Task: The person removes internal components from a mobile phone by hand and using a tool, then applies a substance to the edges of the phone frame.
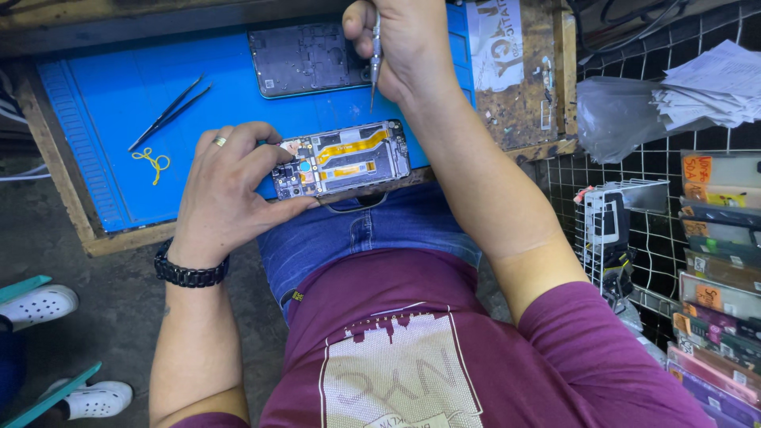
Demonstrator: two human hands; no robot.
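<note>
Left hand [226,190]: clamped on the left end of the opened phone [342,158], which lies at the near edge of the blue mat [119,103] on the table [527,119].
Right hand [396,43]: closed around a thin screwdriver [375,59], tip down above the phone.
Hidden: phone's left end under fingers; back cover [305,59] partly behind the right hand.
Also on mat: tweezers [168,112], yellow flex strip [153,162].
Packages: flat coloured packs [717,301] stacked at right; white label on table, cut off by the picture's edge.
</note>
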